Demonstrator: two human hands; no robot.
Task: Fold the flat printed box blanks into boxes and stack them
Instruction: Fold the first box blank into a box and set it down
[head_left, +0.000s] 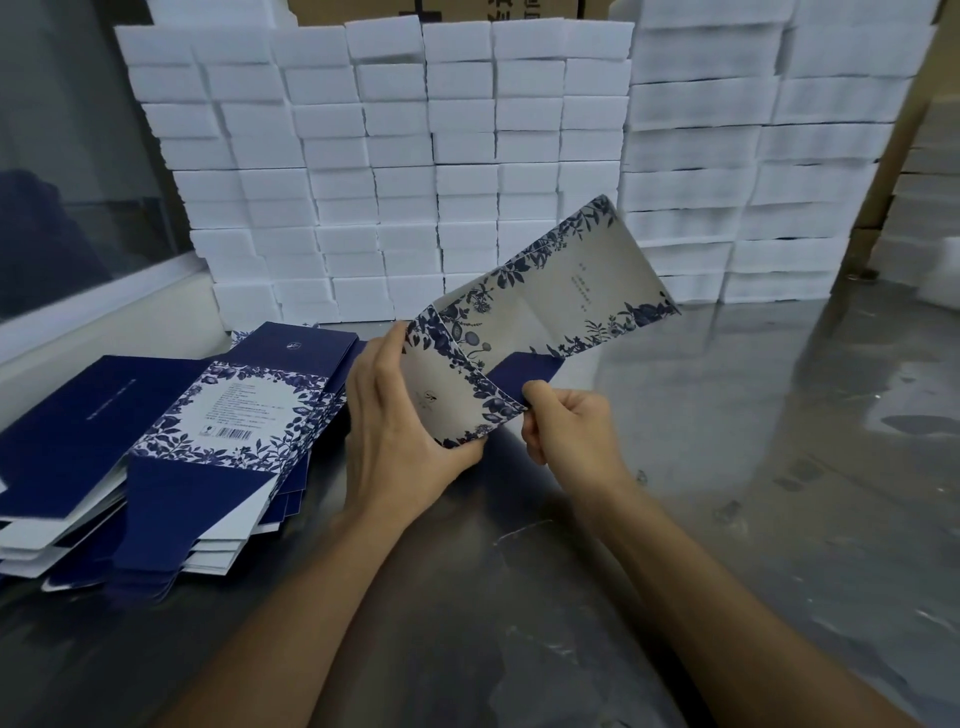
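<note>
- A loose pile of flat box blanks (156, 457) lay at the left of the worktop (779, 467), thin card printed navy blue with a white panel edged in blue leaves and a barcode; white undersides showed at the fanned edges.
- My left hand (400, 441) held the near end of one blank (524, 322) lifted off the worktop, thumb on the pale printed face, fingers curled behind it.
- That blank ran up and away to the right, partly creased, its matte grey-white face bordered with dark blue flowers and a navy flap below.
- My right hand (566, 431) had a tight grip, pinching the blank's lower edge by the navy flap.
- Behind, white foam blocks (405, 156) stood stacked in rough-edged columns.
- The worktop was dull, scuffed, reflective metal.
</note>
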